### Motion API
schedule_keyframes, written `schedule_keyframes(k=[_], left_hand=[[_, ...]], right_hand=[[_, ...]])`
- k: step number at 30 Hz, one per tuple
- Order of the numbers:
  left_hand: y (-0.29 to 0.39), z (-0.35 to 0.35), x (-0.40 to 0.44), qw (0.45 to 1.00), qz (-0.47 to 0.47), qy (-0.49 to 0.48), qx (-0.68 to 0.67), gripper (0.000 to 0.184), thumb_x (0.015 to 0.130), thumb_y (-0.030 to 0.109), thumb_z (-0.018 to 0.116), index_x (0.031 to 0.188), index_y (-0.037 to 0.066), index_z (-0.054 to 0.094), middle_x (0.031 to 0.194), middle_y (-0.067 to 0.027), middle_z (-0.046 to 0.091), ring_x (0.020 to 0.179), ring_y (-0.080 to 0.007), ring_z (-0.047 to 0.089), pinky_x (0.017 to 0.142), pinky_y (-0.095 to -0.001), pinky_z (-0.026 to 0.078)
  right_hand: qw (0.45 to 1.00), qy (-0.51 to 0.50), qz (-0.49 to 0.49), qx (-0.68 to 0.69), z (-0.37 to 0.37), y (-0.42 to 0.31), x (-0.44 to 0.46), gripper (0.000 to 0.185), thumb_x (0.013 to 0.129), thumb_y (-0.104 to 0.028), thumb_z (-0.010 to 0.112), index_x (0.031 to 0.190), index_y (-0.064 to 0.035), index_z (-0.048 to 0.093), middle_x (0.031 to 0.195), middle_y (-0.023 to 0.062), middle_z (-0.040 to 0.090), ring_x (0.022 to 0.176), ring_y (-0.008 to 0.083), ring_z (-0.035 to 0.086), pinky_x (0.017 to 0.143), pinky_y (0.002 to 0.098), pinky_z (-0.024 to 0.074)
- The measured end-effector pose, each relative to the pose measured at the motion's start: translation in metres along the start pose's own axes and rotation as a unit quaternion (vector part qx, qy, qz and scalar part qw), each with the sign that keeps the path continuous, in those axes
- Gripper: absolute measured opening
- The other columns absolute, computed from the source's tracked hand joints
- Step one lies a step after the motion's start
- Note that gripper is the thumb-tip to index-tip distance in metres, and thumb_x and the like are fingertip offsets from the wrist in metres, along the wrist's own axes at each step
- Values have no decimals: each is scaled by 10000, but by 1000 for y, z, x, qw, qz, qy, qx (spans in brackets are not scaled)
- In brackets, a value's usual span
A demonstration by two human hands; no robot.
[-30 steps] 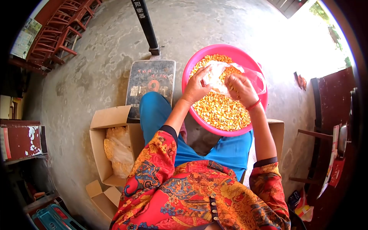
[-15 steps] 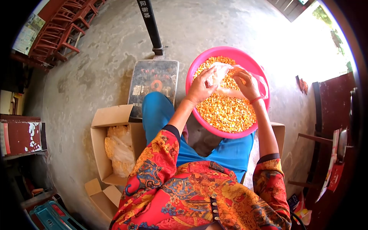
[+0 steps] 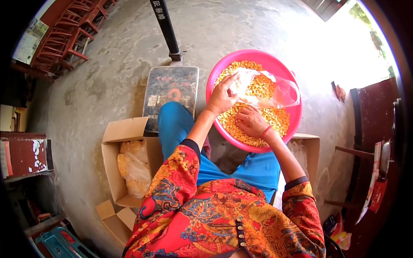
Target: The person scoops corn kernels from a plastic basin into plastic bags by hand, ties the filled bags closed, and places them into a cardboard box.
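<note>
Showing white characters, 阳衡器, down its face, the black post (image 3: 165,28) of a floor scale is rising behind its weighing platform (image 3: 163,86). Platform is carrying worn pale lettering, an orange-red rounded figure and faint reddish writing, all too rubbed or blurred to read surely. Printed poster (image 3: 31,41) is showing beside the red wooden chairs (image 3: 71,34), upper left; its text is too small to make out.

Pose: both forearms are angling forward from floral sleeves, over blue trousers (image 3: 175,124). Left hand (image 3: 222,95) is hanging above the left part of a pink basin (image 3: 275,62), back upward, thumb and fingers pinching the edge of a clear plastic bag (image 3: 287,92). Bag is lying across the basin, its loose film spreading toward the right rim. Right hand (image 3: 251,121) is resting lower down, nearer the body, among the yellow corn kernels (image 3: 232,122); fingers are bending, tips pointing left and partly hidden. Cannot tell whether it is gripping any. Red bracelet (image 3: 266,132) is circling that wrist.

Basin is sitting before the knees, overlapping the right leg in view. Left of the legs, a cardboard box (image 3: 111,172) is holding bagged yellow contents (image 3: 133,165).
</note>
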State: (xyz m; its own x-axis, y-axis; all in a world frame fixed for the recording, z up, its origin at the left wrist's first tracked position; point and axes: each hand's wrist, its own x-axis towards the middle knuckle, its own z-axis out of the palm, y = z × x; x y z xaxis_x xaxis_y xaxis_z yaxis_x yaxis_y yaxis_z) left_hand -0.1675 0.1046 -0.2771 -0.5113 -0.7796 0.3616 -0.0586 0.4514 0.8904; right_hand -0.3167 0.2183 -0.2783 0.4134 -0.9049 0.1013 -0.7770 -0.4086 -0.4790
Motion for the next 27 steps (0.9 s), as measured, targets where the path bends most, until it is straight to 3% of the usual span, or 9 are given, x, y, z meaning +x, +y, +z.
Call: schedule_keyframes(k=[7, 9, 15, 18, 21, 24, 25, 26, 27], left_hand=[[-3, 1, 0, 999, 37, 18, -2, 574, 700, -46, 600, 1250, 51, 470, 1231, -109, 499, 1057, -165, 539, 788, -246, 473], [-1, 0, 1, 999, 24, 8, -24, 591, 663, 9, 621, 1232, 6, 457, 1201, -181, 502, 1137, -295, 486, 962, -333, 393], [0, 0, 1, 999, 20, 1, -40, 591, 663, 10, 621, 1231, 4, 457, 1202, -181, 501, 1136, -299, 485, 966, -334, 389], [3, -1, 1, 1000, 17, 3, -16, 591, 663, 6, 622, 1232, 11, 461, 1203, -182, 501, 1134, -300, 486, 965, -336, 390], [1, -1, 1, 1000, 22, 5, -7, 597, 661, 6, 626, 1235, 20, 462, 1205, -181, 500, 1134, -301, 486, 965, -337, 390], [3, -1, 1, 1000, 23, 4, 1, 605, 663, 10, 630, 1243, 31, 461, 1206, -180, 499, 1132, -301, 486, 956, -337, 398], [4, -1, 1, 1000, 23, 4, 1, 605, 663, 10, 630, 1243, 31, 461, 1206, -180, 499, 1132, -301, 486, 956, -337, 398], [4, -1, 1, 1000, 11, 1, 3, 592, 676, -4, 627, 1245, 35, 466, 1234, -157, 488, 1137, -256, 491, 917, -307, 424], [4, -1, 1, 1000, -1, -2, 4, 580, 690, -17, 625, 1246, 40, 471, 1263, -134, 478, 1142, -212, 496, 879, -276, 451]], right_hand=[[997, -52, 60, 12, -6, 0, -12, 157, 819, -222, 536, 846, -75, 583, 828, 130, 536, 815, 314, 541, 721, 414, 437], [995, -62, 83, 10, -2, 5, -13, 162, 830, -225, 528, 830, -71, 576, 814, 139, 538, 775, 323, 551, 688, 419, 449], [984, -10, 134, 113, -2, 8, -9, 183, 836, -212, 536, 772, -45, 575, 745, 169, 586, 738, 336, 571, 641, 414, 449], [971, 9, 174, 164, -12, 5, -6, 169, 846, -180, 538, 792, -29, 592, 732, 155, 603, 717, 286, 583, 635, 370, 450], [942, 42, 157, 293, -25, 4, 1, 194, 881, -172, 520, 808, -5, 587, 662, 42, 551, 664, 113, 519, 618, 283, 434], [904, 61, 204, 370, -61, -9, 11, 240, 920, -220, 477, 775, -47, 559, 612, -47, 449, 530, 18, 405, 461, 174, 329], [897, 71, 213, 380, -74, -13, 15, 254, 923, -233, 469, 774, -48, 559, 601, -50, 447, 512, 16, 396, 444, 174, 321], [904, 60, 213, 366, -88, -9, 18, 234, 912, -218, 486, 819, -28, 586, 666, -23, 529, 613, 44, 475, 546, 212, 401], [920, 95, 191, 327, -97, -9, 23, 223, 908, -203, 493, 818, -21, 585, 670, -22, 533, 614, 45, 478, 546, 214, 403]])
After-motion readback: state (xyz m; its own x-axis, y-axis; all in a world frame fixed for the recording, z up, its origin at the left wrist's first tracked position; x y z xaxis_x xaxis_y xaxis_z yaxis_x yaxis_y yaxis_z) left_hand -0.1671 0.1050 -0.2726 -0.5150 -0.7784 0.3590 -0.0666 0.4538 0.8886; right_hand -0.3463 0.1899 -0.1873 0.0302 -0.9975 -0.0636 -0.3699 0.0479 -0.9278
